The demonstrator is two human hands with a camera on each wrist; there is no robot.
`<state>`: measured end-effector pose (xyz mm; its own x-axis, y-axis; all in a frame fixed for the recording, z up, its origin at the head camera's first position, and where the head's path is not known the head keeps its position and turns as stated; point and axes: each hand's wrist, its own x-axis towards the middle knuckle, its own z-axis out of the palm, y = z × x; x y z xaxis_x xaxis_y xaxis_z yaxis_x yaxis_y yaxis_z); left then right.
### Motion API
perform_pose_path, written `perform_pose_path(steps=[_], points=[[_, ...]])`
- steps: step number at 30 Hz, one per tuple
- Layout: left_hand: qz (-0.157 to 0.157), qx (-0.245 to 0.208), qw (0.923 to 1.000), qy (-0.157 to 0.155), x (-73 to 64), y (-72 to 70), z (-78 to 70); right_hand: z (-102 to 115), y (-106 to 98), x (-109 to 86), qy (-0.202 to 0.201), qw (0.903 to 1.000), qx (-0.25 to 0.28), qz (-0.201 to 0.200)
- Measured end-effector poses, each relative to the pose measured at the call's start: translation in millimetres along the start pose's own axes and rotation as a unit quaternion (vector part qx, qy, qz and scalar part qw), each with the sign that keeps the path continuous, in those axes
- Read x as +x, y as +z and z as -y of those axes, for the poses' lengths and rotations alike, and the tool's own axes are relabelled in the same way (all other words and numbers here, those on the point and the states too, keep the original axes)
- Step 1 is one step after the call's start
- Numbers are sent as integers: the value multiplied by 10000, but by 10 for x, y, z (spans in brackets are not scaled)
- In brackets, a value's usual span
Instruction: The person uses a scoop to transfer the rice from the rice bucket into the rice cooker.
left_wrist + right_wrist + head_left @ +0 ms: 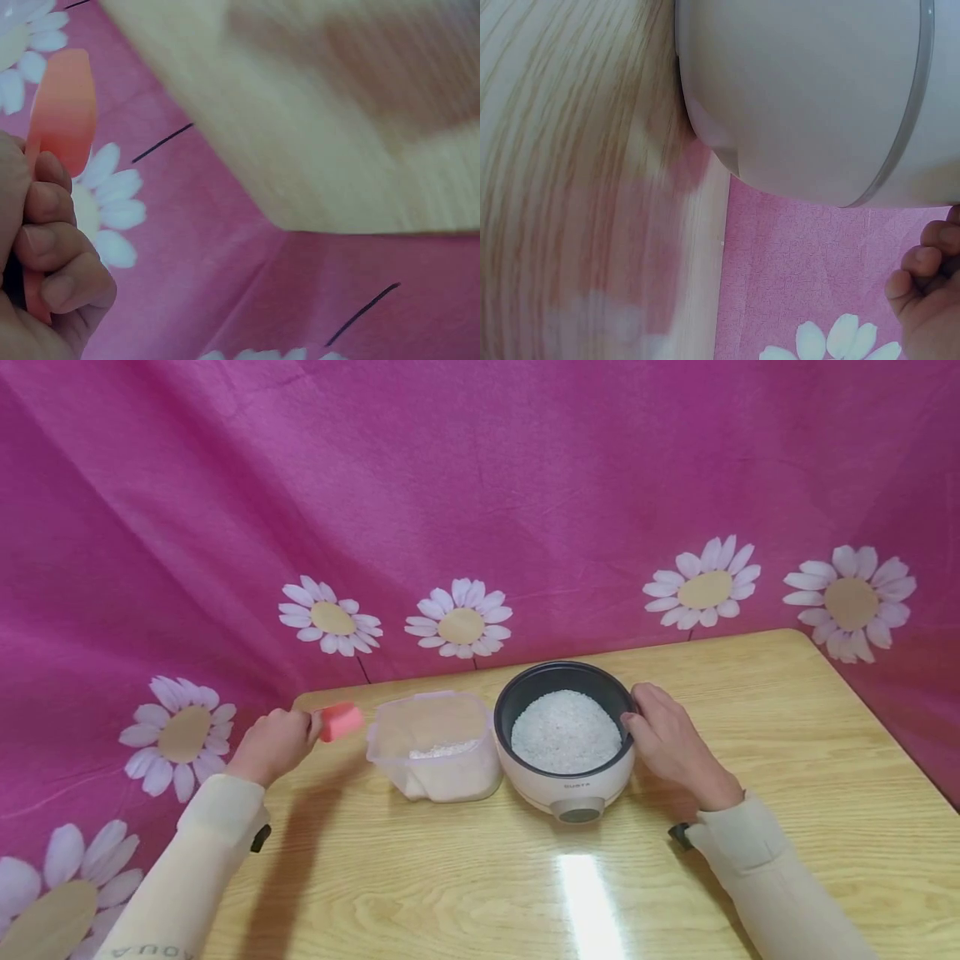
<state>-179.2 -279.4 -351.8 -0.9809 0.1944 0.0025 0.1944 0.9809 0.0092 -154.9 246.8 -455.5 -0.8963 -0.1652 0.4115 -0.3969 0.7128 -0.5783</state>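
My left hand (276, 745) has its fingers curled round the handle of a coral-pink scoop (341, 722), raised to the left of a translucent plastic bin (450, 782). In the left wrist view the scoop (66, 105) juts up beyond the curled fingers (64, 281). White rice (442, 749) shows low inside the bin. Close beside the bin stands a white electric cooker (525, 785) with a dark inner pot, heaped with white rice (566, 732). My right hand (671, 739) grips the cooker's right side at the rim, thumb on top.
A wood-grain table (420, 877) carries the bin and cooker, both toward its back edge. Behind and to the left hangs a magenta cloth (480, 468) with daisies. The cooker's grey dial (581, 811) faces me.
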Motion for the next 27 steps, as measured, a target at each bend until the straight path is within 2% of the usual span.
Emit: perform_pose_path(steps=[8,9,12,15,16,19,21,27], points=[[279,10,9995,-150,-34,324,25,-1,-3,-1,-14,10000,3,-33],[302,75,9994,-119,-41,367,25,1,-4,-3,-6,10000,17,-27],[131,596,9976,324,-68,507,29,8,-8,-10,32,10000,48,7],[-12,802,9961,362,-108,633,35,16,-4,-15,58,10000,49,42],[-56,854,9958,324,-124,668,36,18,-4,-17,61,10000,41,47],[-5,744,9972,-47,-183,742,25,16,-4,-20,38,10000,10,29],[-33,912,9958,-61,-224,783,14,14,-6,-19,24,10000,-1,17],[-83,853,9962,-122,-280,882,-39,9,-9,-13,76,10000,-10,63]])
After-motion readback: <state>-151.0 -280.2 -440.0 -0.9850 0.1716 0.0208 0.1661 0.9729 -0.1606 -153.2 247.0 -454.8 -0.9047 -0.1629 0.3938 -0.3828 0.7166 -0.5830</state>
